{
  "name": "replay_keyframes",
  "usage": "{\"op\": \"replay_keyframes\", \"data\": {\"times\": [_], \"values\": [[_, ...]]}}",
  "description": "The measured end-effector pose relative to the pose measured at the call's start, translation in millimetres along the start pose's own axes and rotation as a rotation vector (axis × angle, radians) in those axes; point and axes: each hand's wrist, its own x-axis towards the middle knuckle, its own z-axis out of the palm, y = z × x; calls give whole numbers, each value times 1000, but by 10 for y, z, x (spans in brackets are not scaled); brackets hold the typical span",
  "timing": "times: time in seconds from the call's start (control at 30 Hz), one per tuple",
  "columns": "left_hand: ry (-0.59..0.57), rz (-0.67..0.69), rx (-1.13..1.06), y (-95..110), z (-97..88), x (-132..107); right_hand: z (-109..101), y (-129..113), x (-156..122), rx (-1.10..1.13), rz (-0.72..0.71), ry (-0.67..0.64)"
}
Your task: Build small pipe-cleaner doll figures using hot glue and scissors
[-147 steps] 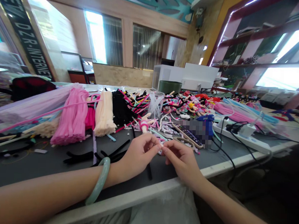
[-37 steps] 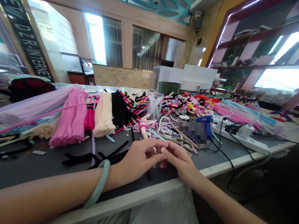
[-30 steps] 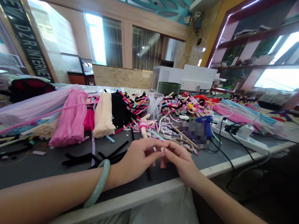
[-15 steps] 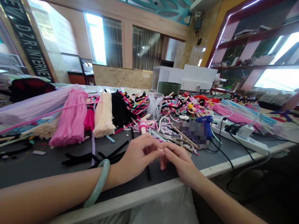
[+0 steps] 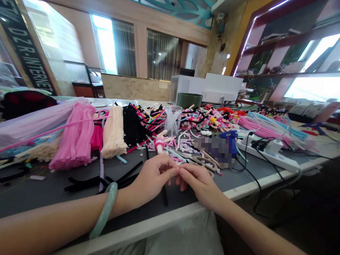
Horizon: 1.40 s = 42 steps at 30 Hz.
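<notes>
My left hand [image 5: 156, 176], with a pale green bangle [image 5: 105, 209] on its wrist, is pinched closed above the front of the grey table [image 5: 72, 206]. Thumb to fingertip, my right hand [image 5: 199, 180] is also pinched, and its tips meet those of the left. Whatever lies between the fingertips is too small or hidden to make out. Just beyond the hands lies a small pink and cream pipe-cleaner doll [image 5: 159, 142]. Black pipe cleaners [image 5: 87, 182] lie left of my left hand, and scissors [image 5: 206, 163] rest behind my right hand.
Bundles of pink [image 5: 76, 135], cream [image 5: 114, 133] and black pipe cleaners [image 5: 134, 124] stand at the left. A clear cup [image 5: 173, 120] holds pale sticks. Right of it are a blue glue gun [image 5: 230, 140], a white power strip [image 5: 266, 155] with trailing cables, and a heap of small dolls [image 5: 215, 121].
The camera view has shifted slightly, moving the scene a little left. Both hands keep their fingertips together, with a small change in finger pose.
</notes>
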Motion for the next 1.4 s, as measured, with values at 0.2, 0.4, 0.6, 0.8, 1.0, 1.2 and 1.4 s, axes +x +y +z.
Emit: {"op": "replay_keyframes", "data": {"times": [0.2,0.4,0.6,0.8,1.0,1.2,1.4], "values": [[-7,-41,-60,3,7,1,7,33,3,27,-1,56],[15,-61,-115,-32,9,3,6,36,-5,28,20,61],[20,-74,-127,-18,19,-5,5,25,1,-9,30,79],[87,-129,-104,9,4,15,13,-17,-14,-330,-25,173],[85,-122,-66,-12,-14,36,-162,-32,14,-615,-147,231],[71,-133,-31,-37,-17,29,-295,-6,31,-726,-173,264],[37,-124,-30,-9,2,36,-244,6,14,-784,-151,176]]}}
